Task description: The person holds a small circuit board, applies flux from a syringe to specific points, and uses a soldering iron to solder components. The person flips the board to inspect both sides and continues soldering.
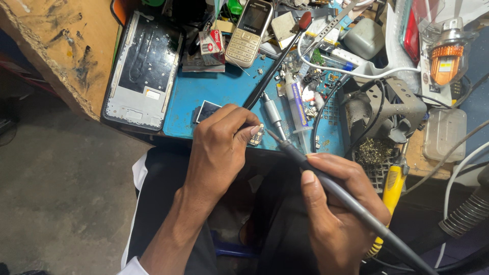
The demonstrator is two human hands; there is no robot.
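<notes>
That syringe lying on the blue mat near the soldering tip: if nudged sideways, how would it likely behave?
The syringe has a round barrel, so it would probably roll until its flange or nearby clutter stops it. It looks like thin plastic, likely light and stiff. The blue mat seems rubbery, so sliding would likely be limited.

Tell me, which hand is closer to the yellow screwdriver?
Right. The right hand, gripping the grey soldering iron, sits just beside the yellow screwdriver; the left hand pinches a small circuit board farther away.

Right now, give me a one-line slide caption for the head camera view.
Left hand pinches a small circuit board while right hand aims a grey soldering iron at it over a cluttered blue mat.
</notes>
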